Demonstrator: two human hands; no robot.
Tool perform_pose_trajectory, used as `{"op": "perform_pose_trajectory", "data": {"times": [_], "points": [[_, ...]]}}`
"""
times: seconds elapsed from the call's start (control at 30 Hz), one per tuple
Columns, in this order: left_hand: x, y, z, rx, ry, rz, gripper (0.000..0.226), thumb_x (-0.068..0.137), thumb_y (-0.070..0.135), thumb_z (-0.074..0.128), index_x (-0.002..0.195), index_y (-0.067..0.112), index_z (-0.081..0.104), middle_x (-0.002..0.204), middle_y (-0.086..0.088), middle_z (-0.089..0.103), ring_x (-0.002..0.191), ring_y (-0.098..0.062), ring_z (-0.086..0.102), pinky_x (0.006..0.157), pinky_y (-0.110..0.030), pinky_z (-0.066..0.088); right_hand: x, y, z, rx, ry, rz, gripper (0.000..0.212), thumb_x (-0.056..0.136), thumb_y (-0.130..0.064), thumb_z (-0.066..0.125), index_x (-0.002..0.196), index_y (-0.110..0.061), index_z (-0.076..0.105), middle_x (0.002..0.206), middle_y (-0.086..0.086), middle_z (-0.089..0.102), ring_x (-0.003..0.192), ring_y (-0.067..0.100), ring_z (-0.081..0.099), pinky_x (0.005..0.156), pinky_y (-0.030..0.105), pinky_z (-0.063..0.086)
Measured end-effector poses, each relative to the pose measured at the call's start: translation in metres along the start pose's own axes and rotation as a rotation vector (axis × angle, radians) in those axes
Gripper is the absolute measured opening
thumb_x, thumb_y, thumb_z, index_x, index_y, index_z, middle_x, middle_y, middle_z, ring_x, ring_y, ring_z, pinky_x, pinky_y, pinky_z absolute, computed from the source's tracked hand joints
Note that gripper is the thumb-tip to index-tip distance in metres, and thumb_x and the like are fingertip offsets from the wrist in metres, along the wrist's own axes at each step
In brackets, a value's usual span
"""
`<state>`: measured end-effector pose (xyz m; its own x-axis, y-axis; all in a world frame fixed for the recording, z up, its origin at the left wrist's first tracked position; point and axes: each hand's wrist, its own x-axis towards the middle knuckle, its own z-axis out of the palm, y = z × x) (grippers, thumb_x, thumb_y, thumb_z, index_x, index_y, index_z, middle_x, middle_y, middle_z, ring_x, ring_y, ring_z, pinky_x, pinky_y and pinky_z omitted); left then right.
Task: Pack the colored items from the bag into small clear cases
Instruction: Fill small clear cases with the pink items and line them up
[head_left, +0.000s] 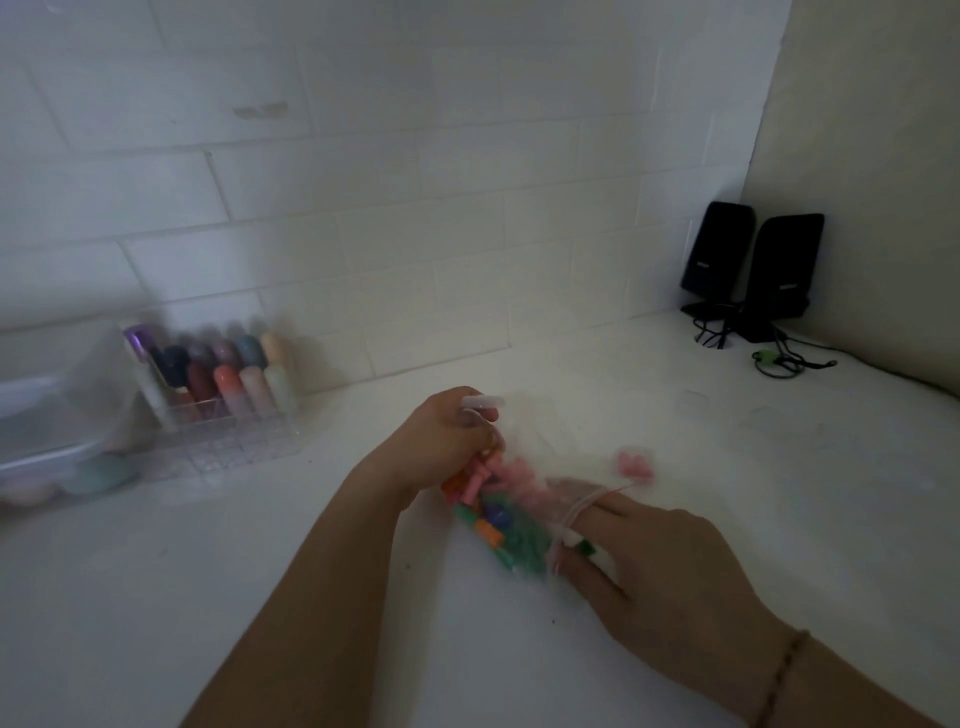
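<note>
Both hands hold the clear plastic bag of small colored pieces (493, 514), right hand (660, 561) fingers inside its mouth, left hand (447, 441) pinching its far edge, so pieces may spill on the white table (260, 571).

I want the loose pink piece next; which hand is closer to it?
Right. The right hand lies just below the loose pink piece, fingers at the bag; the left hand grips the bag's far side.

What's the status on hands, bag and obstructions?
Left hand grips the clear bag at its top. Right hand has fingers in the bag's mouth. Colored items still bagged. Nothing in the way.
</note>
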<state>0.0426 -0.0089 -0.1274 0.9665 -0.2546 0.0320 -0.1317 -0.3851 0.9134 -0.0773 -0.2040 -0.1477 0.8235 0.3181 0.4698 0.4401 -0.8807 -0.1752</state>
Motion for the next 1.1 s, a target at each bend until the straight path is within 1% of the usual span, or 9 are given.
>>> {"op": "perform_pose_trajectory", "data": {"times": [0.13, 0.27, 0.43, 0.53, 0.6, 0.7, 0.87, 1.0, 1.1], "points": [[0.0, 0.002, -0.002, -0.009, 0.099, -0.015, 0.013, 0.093, 0.019, 0.058, 0.097, 0.007, 0.062, 0.092, -0.006, 0.073, 0.07, -0.013, 0.063, 0.064, -0.027, 0.049, -0.001, 0.007, -0.017, 0.159, 0.017, -0.001, 0.011, 0.078, -0.036, 0.059, 0.086, -0.04, 0.066, 0.095, -0.028, 0.066, 0.072, -0.015, 0.058, 0.065, 0.015, 0.052], [0.0, 0.013, -0.005, -0.141, 0.221, 0.049, 0.02, 0.094, 0.033, 0.056, 0.09, 0.014, 0.063, 0.088, -0.003, 0.07, 0.071, -0.015, 0.061, 0.067, -0.031, 0.046, -0.006, 0.01, -0.043, 0.342, 0.051, 0.083, 0.019, 0.075, -0.02, 0.076, 0.078, -0.036, 0.067, 0.078, -0.025, 0.065, 0.052, -0.003, 0.056, 0.048, 0.006, 0.038], [-0.01, 0.033, 0.01, -0.709, -0.178, -0.025, 0.029, 0.089, 0.047, 0.056, 0.085, 0.018, 0.055, 0.077, -0.005, 0.058, 0.06, -0.018, 0.05, 0.059, -0.029, 0.038, 0.0, 0.017, -0.049, 0.748, 0.154, 0.186, 0.013, 0.077, -0.024, 0.077, 0.077, -0.028, 0.065, 0.076, 0.0, 0.07, 0.059, 0.012, 0.058, 0.048, 0.033, 0.047], [-0.018, 0.042, 0.025, -0.803, -0.307, 0.005, 0.04, 0.085, 0.056, 0.051, 0.086, 0.016, 0.057, 0.075, -0.008, 0.057, 0.06, -0.018, 0.051, 0.057, -0.027, 0.04, 0.002, 0.021, -0.048, 0.952, 0.18, 0.259, 0.016, 0.074, -0.038, 0.078, 0.083, -0.026, 0.072, 0.071, 0.006, 0.064, 0.05, 0.016, 0.053, 0.048, 0.03, 0.048], [-0.026, 0.049, 0.038, -0.869, -0.334, 0.038, 0.045, 0.083, 0.06, 0.05, 0.087, 0.015, 0.058, 0.074, -0.007, 0.058, 0.06, -0.016, 0.051, 0.057, -0.026, 0.04, 0.003, 0.02, -0.049, 0.981, 0.207, 0.221, 0.005, 0.079, -0.031, 0.073, 0.084, -0.029, 0.074, 0.078, 0.002, 0.065, 0.053, 0.017, 0.056, 0.051, 0.027, 0.049], [-0.037, 0.056, 0.06, -0.923, -0.354, 0.056, 0.05, 0.079, 0.062, 0.05, 0.091, 0.014, 0.058, 0.074, -0.005, 0.06, 0.06, -0.014, 0.053, 0.057, -0.026, 0.041, 0.002, 0.017, -0.052, 0.889, 0.316, 0.104, 0.02, 0.084, -0.019, 0.068, 0.093, -0.036, 0.072, 0.091, -0.007, 0.067, 0.066, 0.012, 0.061, 0.053, 0.023, 0.05], [-0.052, 0.061, 0.081, -0.836, -0.461, 0.046, 0.053, 0.085, 0.062, 0.042, 0.1, 0.014, 0.06, 0.091, -0.011, 0.058, 0.083, -0.026, 0.047, 0.061, -0.028, 0.039, -0.001, 0.006, -0.052, 0.559, 0.488, 0.139, 0.032, 0.077, -0.03, 0.071, 0.102, -0.043, 0.058, 0.087, -0.023, 0.065, 0.069, 0.002, 0.061, 0.047, 0.019, 0.045], [-0.057, 0.064, 0.085, -0.772, -0.537, 0.107, 0.053, 0.093, 0.055, 0.031, 0.099, 0.008, 0.056, 0.086, -0.012, 0.059, 0.07, -0.016, 0.048, 0.058, -0.025, 0.037, -0.001, 0.009, -0.048, 0.286, 0.44, 0.099, 0.012, 0.08, -0.047, 0.065, 0.085, -0.036, 0.062, 0.071, -0.016, 0.055, 0.06, 0.002, 0.049, 0.052, 0.01, 0.035], [-0.058, 0.066, 0.086, -0.771, -0.55, 0.101, 0.048, 0.093, 0.054, 0.034, 0.087, 0.014, 0.059, 0.071, 0.001, 0.06, 0.063, -0.015, 0.045, 0.057, -0.025, 0.038, 0.001, 0.011, -0.043, 0.192, 0.376, 0.059, 0.022, 0.086, -0.047, 0.058, 0.091, -0.03, 0.072, 0.077, -0.028, 0.05, 0.066, -0.008, 0.046, 0.06, 0.007, 0.034]]}}
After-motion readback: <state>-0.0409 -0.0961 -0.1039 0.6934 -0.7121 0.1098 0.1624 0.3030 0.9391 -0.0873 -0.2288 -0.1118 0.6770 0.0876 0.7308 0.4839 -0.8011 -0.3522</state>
